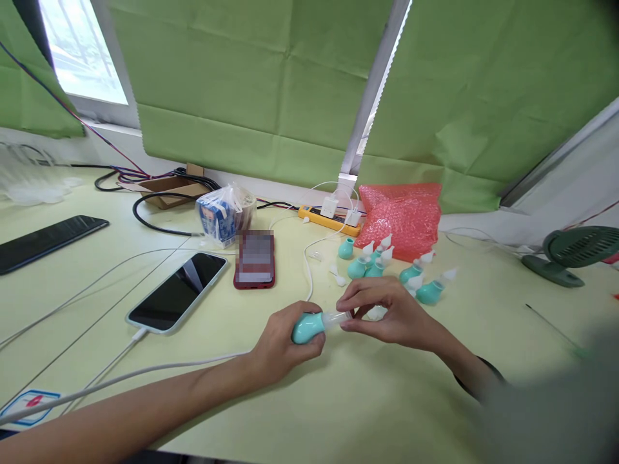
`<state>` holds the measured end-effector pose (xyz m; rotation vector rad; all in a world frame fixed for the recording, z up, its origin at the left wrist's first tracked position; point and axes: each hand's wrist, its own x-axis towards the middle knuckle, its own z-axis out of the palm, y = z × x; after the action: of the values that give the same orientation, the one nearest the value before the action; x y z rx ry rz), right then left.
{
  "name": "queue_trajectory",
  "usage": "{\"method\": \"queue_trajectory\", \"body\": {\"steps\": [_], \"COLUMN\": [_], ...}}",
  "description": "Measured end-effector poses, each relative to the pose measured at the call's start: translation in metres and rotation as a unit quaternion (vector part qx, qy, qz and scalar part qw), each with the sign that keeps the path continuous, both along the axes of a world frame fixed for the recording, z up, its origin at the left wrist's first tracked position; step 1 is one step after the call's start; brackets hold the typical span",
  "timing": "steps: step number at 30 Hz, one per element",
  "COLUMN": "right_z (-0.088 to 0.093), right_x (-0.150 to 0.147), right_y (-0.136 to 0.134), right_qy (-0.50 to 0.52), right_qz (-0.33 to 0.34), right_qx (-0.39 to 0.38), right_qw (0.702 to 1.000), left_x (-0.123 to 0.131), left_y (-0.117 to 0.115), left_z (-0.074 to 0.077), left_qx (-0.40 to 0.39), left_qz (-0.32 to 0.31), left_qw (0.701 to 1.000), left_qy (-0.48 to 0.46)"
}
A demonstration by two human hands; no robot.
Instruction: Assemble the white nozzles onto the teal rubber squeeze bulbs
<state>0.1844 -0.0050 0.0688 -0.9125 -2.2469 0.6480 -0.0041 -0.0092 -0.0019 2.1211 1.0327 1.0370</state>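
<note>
My left hand [276, 343] is wrapped round the teal rubber bulb [305, 327] of a nasal aspirator, over the front of the table. A clear tube [333, 318] points out of the bulb to the right. At the tube's far end, the thumb and fingertips of my right hand [394, 310] pinch it; a small part there is hard to make out. Behind my right hand stand several teal aspirators [356, 268] with white tips. One teal bulb [345, 249] among them has no tip. A loose white tip [340, 280] lies close by, and whitish pieces [376, 313] show under my right hand.
Phones lie to the left: a white-edged one [178, 293], a red-cased one [255, 259] and a dark one [53, 241]. White cables cross the table [387, 412]. Behind are a yellow power strip [324, 219], a red bubble-wrap bag [401, 219] and a bagged blue box [217, 216]. A green fan [575, 251] stands right.
</note>
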Motion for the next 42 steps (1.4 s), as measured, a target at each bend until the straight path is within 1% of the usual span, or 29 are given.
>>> {"method": "queue_trajectory", "body": {"steps": [3,5,7,10,14,18,23,25,27,30,32,34,36,38,40,41,42], "right_z": [-0.006,-0.011,-0.014,-0.018,-0.023,-0.030,-0.036,-0.037,-0.039,-0.041,-0.039,-0.034,-0.025,-0.013,-0.004,-0.001,0.001], "right_x": [-0.003,-0.005,-0.005,-0.005,-0.002,0.000,0.000,-0.001,-0.002,-0.004,-0.005,-0.005,-0.003,0.003,0.013,0.019,0.025], "right_y": [0.000,0.002,0.004,0.008,0.014,0.021,0.027,0.027,0.027,0.026,0.025,0.024,0.024,0.025,0.027,0.028,0.028], "right_qy": [-0.003,0.005,0.009,0.000,0.000,0.037,0.075,0.086,0.101,0.117,0.110,0.088,0.053,0.011,-0.057,-0.110,-0.172], "right_qz": [0.000,-0.002,-0.010,-0.019,-0.013,-0.007,-0.023,-0.026,-0.032,-0.045,-0.046,-0.040,-0.041,-0.076,-0.141,-0.172,-0.193], "right_qx": [0.029,0.023,-0.001,-0.054,-0.167,-0.273,-0.379,-0.410,-0.423,-0.422,-0.422,-0.414,-0.383,-0.305,-0.183,-0.121,-0.071], "right_qw": [1.000,1.000,1.000,0.998,0.986,0.961,0.922,0.908,0.900,0.898,0.899,0.905,0.921,0.949,0.971,0.971,0.963], "left_x": [0.000,0.000,0.000,0.001,0.001,0.000,0.000,0.000,0.001,0.001,0.002,0.002,0.002,0.002,0.002,0.002,0.002], "left_y": [0.002,0.003,0.003,0.004,0.004,0.005,0.005,0.004,0.004,0.004,0.004,0.005,0.005,0.005,0.005,0.004,0.004], "left_z": [-0.001,-0.002,-0.002,-0.001,-0.001,-0.003,-0.006,-0.007,-0.007,-0.005,-0.004,-0.002,-0.001,0.000,0.000,0.000,0.000], "left_qx": [0.034,0.044,0.044,0.027,0.007,0.002,0.023,0.028,0.028,0.028,0.020,0.007,-0.001,-0.003,-0.002,-0.001,0.002], "left_qz": [-0.001,0.005,0.014,0.014,0.004,-0.004,-0.013,-0.016,-0.012,0.001,-0.005,-0.016,-0.012,-0.001,0.005,0.005,0.005], "left_qw": [0.999,0.999,0.999,0.999,0.998,0.995,0.990,0.988,0.989,0.992,0.994,0.996,0.999,1.000,1.000,1.000,1.000], "left_qy": [-0.015,-0.012,-0.006,0.015,0.056,0.096,0.141,0.150,0.145,0.127,0.112,0.084,0.047,0.019,0.009,0.009,0.010]}}
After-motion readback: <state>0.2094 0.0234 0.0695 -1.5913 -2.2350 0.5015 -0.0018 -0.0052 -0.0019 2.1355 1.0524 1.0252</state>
